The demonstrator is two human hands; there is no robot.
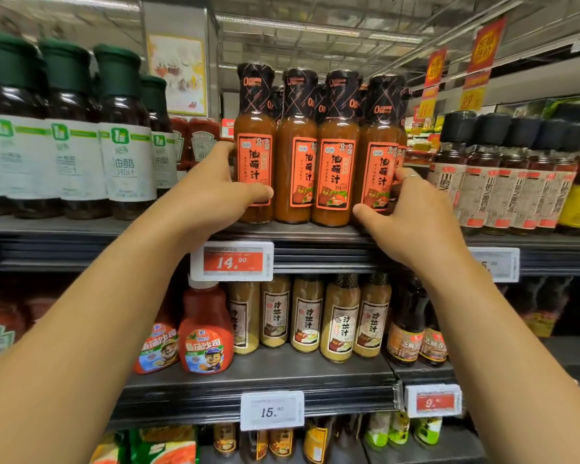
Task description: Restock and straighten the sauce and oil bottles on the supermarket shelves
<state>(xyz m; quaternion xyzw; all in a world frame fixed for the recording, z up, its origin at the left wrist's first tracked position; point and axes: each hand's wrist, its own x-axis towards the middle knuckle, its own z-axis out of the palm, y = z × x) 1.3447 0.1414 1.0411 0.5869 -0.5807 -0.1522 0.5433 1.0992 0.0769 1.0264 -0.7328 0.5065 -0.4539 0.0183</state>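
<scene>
Several orange sauce bottles with black caps and orange-red labels stand in a front row on the upper shelf. My left hand grips the leftmost bottle, thumb across the bottom of its label, fingers round its left side. My right hand grips the rightmost bottle, thumb at its base, fingers behind its right side; a ring shows on one finger. The two middle bottles stand between my hands. More of the same bottles stand behind.
Green-capped dark bottles fill the shelf to the left, black-capped dark bottles to the right. Price tags hang on the shelf edge. The shelf below holds red ketchup bottles and pale dressing bottles.
</scene>
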